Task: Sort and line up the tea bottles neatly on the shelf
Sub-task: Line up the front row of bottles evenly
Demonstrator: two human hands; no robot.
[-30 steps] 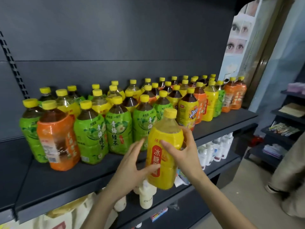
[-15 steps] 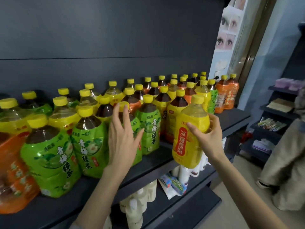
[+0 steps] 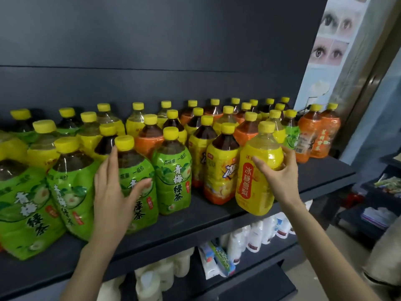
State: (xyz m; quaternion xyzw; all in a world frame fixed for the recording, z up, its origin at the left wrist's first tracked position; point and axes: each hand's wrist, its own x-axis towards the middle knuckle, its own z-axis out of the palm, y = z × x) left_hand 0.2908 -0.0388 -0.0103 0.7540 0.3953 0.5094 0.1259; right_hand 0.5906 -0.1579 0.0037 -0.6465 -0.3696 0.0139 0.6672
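My right hand (image 3: 280,177) grips the yellow bottle (image 3: 253,185) upright, just right of the front row (image 3: 219,170); my left hand (image 3: 112,187) rests flat on a green bottle (image 3: 141,168).

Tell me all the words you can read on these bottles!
"冰糖雪梨": yellow bottle held in the right hand.
"青梅绿茶": green bottles, one touched by the left hand.
"冰": yellow-orange bottle, rest unclear.
Writing on the orange bottles: too blurred.
Small print everywhere: too small.
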